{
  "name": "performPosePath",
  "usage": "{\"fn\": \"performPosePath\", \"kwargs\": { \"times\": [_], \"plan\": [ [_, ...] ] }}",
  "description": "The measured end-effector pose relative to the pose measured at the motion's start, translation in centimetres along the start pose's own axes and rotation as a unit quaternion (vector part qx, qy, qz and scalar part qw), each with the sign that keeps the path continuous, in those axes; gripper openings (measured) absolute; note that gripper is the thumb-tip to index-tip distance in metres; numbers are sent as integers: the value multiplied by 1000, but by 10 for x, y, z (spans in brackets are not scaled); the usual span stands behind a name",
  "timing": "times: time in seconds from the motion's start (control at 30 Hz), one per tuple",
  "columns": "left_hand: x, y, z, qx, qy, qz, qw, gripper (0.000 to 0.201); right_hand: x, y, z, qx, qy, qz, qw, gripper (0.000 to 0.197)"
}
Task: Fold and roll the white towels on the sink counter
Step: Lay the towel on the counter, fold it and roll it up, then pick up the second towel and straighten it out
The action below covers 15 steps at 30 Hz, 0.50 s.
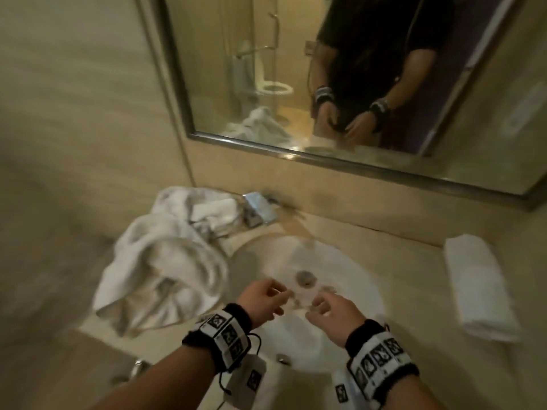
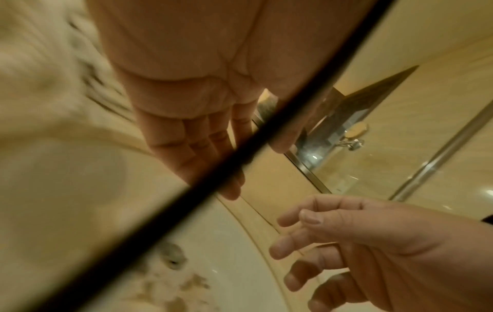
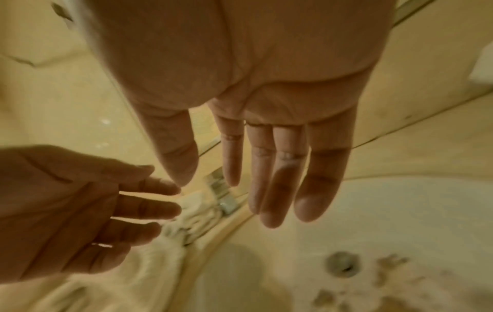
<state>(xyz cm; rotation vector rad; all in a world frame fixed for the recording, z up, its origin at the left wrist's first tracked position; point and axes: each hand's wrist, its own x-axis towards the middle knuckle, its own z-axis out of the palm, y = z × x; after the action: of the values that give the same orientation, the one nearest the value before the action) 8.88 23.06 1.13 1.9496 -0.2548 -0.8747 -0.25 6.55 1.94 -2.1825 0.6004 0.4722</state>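
A heap of crumpled white towels (image 1: 165,261) lies on the counter left of the sink (image 1: 349,279); part of the heap (image 3: 184,228) shows in the right wrist view. One rolled white towel (image 1: 479,288) rests on the counter at the right. Both hands hover over the basin, holding nothing. My left hand (image 1: 263,297) is beside the heap's right edge, fingers loose; in its wrist view the left hand (image 2: 202,135) has straight fingers. My right hand (image 1: 331,312) is relaxed, and in its own view the right hand (image 3: 266,168) shows straight fingers.
A chrome tap (image 1: 257,211) stands at the back of the counter, next to the heap. The drain (image 1: 305,278) sits mid-basin. A framed mirror (image 1: 325,84) hangs on the wall above. A black cable (image 2: 213,168) crosses the left wrist view.
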Motion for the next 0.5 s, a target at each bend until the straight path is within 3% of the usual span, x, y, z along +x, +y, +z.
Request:
{"fn": "performPosePath", "kwargs": {
  "times": [0.17, 0.3, 0.5],
  "plan": [
    [-62, -59, -88, -7, 107, -54, 993, 9, -10, -51, 95, 19, -78, -54, 995, 14],
    [-78, -92, -129, 15, 206, -65, 976, 20, -2, -74, 124, -27, -106, -78, 991, 9],
    [-71, -109, -201, 124, 381, -6, 916, 45, 52, -147, 146, 47, -43, -70, 996, 29]
  ]
}}
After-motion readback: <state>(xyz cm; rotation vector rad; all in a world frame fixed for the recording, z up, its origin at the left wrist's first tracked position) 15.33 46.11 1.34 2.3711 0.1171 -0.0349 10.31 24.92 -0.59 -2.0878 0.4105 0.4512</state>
